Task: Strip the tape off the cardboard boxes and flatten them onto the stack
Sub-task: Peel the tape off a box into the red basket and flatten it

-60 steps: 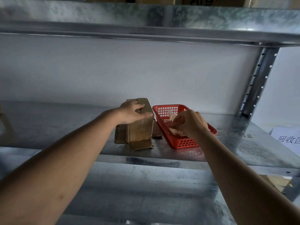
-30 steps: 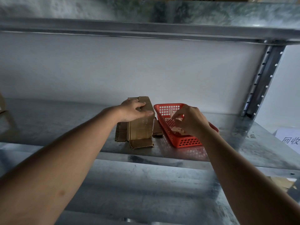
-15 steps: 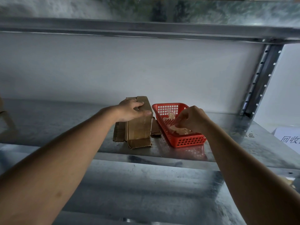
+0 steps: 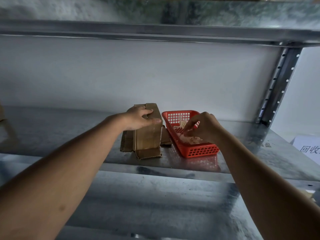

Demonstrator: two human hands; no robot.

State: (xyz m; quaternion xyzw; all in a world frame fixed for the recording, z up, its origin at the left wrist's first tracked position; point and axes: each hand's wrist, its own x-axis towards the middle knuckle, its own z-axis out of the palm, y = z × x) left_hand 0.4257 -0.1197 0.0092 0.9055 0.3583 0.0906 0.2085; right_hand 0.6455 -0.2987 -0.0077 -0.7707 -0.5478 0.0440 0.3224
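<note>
On a galvanised metal shelf (image 4: 69,135) a cardboard box (image 4: 148,135) stands upright, its bottom flaps splayed out flat on the metal around it. The left hand (image 4: 138,119) grips the box's top, fingers curled over the upper edge and the thumb stretched along the front right corner. Strips of clear tape still run down the box's front face. Just beside the box on its right, close but whether touching cannot be told, sits a red mesh basket (image 4: 200,150) angled toward the back wall. The right hand (image 4: 204,128) hovers over the basket's inside with its fingers bent downward and the tips drawn together; whether they are pinching anything cannot be told, since the tips blur into the crumpled tape (image 4: 195,140) (pale and translucent) lying in the basket. More of that tape lies further back in the basket against its rear wall. A second shelf level (image 4: 155,23) runs overhead, held by a perforated steel upright (image 4: 278,84) at the right. At the far right edge a white paper sign (image 4: 308,148) with printed characters is partly cut off.
</note>
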